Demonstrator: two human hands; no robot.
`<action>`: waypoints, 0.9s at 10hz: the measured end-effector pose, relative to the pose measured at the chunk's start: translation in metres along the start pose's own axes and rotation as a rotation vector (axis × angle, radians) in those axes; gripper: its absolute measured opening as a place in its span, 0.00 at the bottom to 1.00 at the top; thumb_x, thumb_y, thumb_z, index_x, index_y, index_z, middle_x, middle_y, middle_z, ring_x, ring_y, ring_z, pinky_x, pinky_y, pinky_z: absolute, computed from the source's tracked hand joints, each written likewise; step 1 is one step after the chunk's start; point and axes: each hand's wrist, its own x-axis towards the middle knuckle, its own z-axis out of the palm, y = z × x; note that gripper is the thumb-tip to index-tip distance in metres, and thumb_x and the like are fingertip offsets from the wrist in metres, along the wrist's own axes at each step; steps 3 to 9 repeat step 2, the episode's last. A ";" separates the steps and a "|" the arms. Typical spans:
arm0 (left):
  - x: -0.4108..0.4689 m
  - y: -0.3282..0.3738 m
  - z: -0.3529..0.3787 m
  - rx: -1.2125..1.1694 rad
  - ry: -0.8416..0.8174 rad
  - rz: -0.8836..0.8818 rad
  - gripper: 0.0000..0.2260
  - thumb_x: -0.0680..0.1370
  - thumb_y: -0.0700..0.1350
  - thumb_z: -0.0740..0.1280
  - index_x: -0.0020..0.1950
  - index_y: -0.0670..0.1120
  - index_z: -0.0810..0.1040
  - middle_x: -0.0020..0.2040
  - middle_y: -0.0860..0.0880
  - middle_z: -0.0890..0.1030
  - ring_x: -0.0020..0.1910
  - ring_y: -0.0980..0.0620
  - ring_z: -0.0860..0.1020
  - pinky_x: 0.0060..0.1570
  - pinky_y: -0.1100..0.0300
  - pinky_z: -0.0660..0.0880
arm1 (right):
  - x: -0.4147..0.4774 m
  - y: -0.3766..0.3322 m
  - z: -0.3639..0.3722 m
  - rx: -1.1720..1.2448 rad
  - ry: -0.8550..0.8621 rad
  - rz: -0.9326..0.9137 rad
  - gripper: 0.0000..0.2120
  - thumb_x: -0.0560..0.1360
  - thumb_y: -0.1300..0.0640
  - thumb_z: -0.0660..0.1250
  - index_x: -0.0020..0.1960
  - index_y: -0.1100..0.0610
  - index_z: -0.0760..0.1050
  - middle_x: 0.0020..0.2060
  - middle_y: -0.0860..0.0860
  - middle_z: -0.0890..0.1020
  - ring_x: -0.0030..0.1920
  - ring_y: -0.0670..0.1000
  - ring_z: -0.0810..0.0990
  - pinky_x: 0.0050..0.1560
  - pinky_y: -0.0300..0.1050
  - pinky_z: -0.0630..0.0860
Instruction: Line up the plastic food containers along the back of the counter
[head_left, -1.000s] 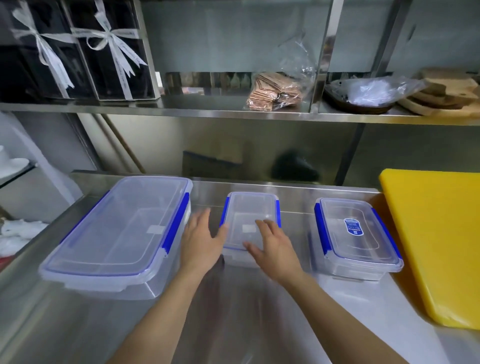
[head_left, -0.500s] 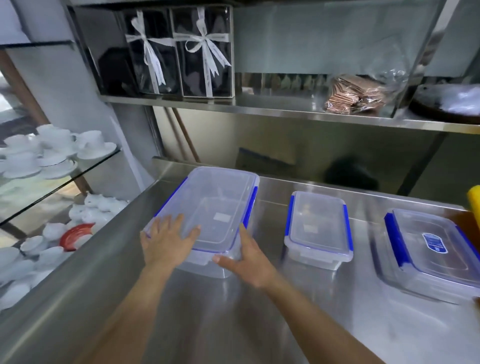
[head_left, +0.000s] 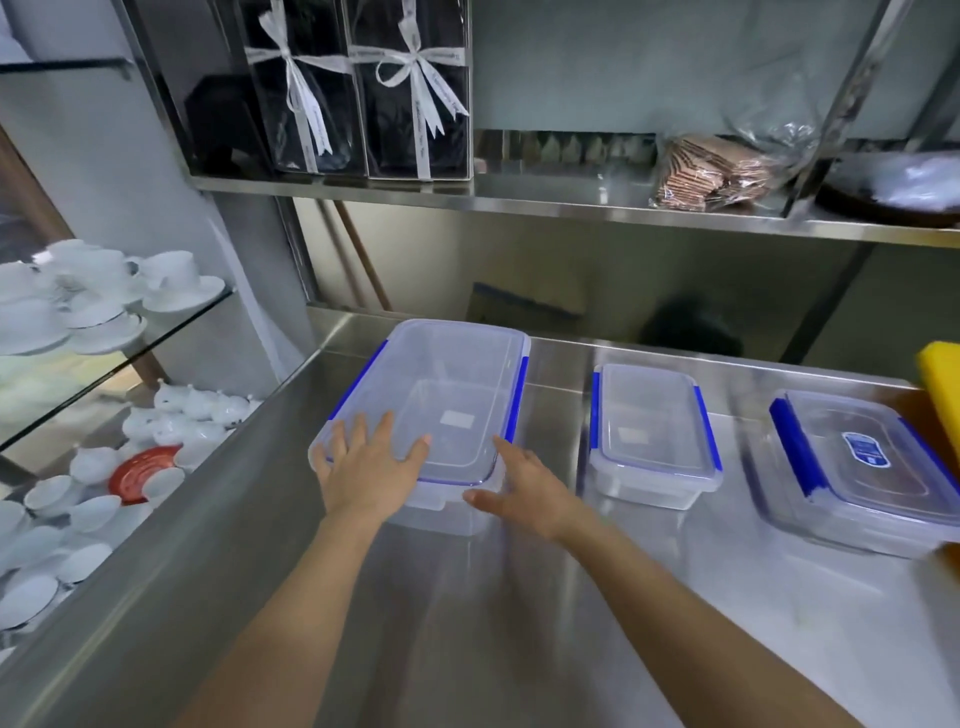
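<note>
Three clear plastic containers with blue clips stand on the steel counter. The large container is at the left, near the back wall. My left hand lies flat on its near left lid corner, fingers spread. My right hand is at its near right corner, fingers apart, touching the side. A small container stands in the middle. A medium container with a blue label is at the right.
A yellow cutting board sits at the far right edge. A steel shelf above holds black ribboned boxes and a bag of brown packets. White cups and saucers fill glass shelves at left.
My hands left the small container and went to the large container's near end. The view swung left. The large container has been pushed closer to the back wall.
</note>
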 end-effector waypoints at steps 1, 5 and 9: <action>-0.002 0.013 -0.017 -0.071 0.058 0.085 0.31 0.76 0.66 0.52 0.75 0.55 0.55 0.78 0.48 0.55 0.77 0.47 0.48 0.76 0.46 0.44 | -0.015 -0.008 -0.036 -0.067 0.011 -0.024 0.25 0.73 0.48 0.67 0.68 0.50 0.66 0.67 0.52 0.73 0.64 0.53 0.72 0.64 0.49 0.70; -0.005 0.042 -0.042 -0.120 0.158 0.219 0.30 0.76 0.65 0.53 0.75 0.54 0.56 0.78 0.48 0.56 0.77 0.48 0.50 0.76 0.48 0.45 | -0.042 -0.020 -0.079 -0.163 0.108 -0.055 0.22 0.74 0.47 0.66 0.66 0.50 0.68 0.65 0.51 0.74 0.63 0.52 0.74 0.62 0.47 0.70; -0.005 0.042 -0.042 -0.120 0.158 0.219 0.30 0.76 0.65 0.53 0.75 0.54 0.56 0.78 0.48 0.56 0.77 0.48 0.50 0.76 0.48 0.45 | -0.042 -0.020 -0.079 -0.163 0.108 -0.055 0.22 0.74 0.47 0.66 0.66 0.50 0.68 0.65 0.51 0.74 0.63 0.52 0.74 0.62 0.47 0.70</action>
